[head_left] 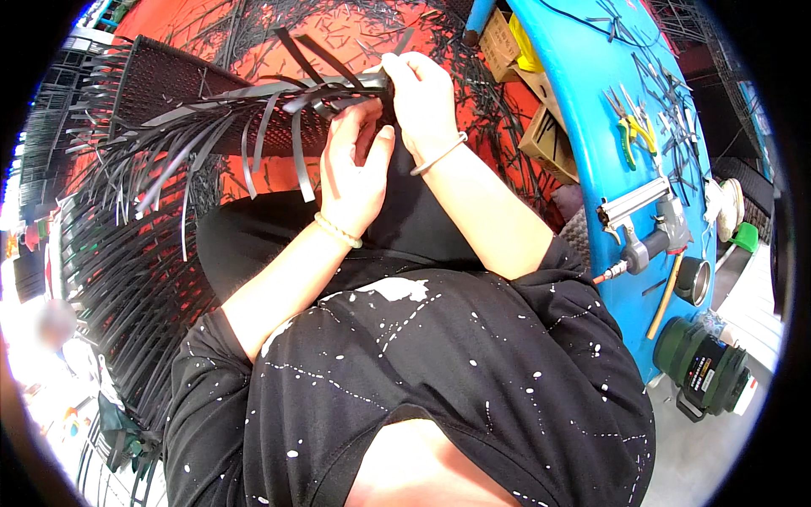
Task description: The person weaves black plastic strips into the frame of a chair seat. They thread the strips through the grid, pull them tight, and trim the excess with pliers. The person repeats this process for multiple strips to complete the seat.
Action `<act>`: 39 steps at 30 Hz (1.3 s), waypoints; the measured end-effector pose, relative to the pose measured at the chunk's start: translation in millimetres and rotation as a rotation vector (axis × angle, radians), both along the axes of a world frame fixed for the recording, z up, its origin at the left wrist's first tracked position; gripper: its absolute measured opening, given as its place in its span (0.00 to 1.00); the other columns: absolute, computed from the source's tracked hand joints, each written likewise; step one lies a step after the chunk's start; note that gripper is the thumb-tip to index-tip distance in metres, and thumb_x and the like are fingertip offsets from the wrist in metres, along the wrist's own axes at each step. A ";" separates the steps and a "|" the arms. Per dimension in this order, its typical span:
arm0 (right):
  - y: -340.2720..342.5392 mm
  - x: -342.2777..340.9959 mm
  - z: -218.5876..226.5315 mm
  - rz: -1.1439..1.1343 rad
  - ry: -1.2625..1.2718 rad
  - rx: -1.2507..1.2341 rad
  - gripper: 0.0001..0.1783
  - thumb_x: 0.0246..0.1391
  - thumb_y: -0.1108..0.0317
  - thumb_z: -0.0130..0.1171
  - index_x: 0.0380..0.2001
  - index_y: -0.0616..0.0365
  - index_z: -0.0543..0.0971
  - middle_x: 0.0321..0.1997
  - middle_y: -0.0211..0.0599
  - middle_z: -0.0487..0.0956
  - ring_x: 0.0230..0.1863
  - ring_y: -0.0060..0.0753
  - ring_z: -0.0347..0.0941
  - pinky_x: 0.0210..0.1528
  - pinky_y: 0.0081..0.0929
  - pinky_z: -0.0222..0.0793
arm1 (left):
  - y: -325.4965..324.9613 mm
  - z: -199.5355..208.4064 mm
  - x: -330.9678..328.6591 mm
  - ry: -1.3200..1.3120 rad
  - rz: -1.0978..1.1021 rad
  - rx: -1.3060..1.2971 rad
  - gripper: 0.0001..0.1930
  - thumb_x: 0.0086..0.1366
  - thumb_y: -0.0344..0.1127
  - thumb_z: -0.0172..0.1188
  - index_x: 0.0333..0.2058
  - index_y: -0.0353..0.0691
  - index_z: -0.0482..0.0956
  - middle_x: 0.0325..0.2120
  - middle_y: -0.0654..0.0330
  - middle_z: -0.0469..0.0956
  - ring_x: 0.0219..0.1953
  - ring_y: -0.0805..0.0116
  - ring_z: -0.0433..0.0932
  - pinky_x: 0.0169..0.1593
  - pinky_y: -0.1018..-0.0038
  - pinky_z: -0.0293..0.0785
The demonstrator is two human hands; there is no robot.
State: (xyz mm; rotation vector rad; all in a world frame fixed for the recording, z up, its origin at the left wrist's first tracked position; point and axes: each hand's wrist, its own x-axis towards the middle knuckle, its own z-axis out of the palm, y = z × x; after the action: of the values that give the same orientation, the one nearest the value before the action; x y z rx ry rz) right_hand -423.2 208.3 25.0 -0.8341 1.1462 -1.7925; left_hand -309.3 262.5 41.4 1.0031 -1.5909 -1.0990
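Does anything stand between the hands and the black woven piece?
Nothing visible does: the left hand and right hand are both at the end of the woven piece; its loose strips spread mostly to their left.

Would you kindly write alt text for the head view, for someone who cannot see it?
A person's right hand holds the end of a dark woven piece, the left hand close beside it among loose black strips. At right, a blue table carries green- and yellow-handled tools; black scraps litter the red floor.
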 end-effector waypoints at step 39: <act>28.0 -16.9 10.8 0.172 -0.133 0.044 0.10 0.62 0.63 0.57 0.30 0.57 0.78 0.28 0.19 0.72 0.31 0.11 0.63 0.37 0.14 0.60 | -102.8 176.1 200.0 -0.563 0.003 -0.211 0.21 0.72 0.45 0.45 0.50 0.34 0.77 0.47 0.55 0.79 0.51 0.69 0.76 0.58 0.71 0.67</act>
State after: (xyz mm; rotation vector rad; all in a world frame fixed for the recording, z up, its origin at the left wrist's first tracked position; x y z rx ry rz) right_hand -440.1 236.3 35.8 -0.7527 0.9942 -1.6501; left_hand -109.3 159.7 217.5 1.2348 -2.0973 -0.6517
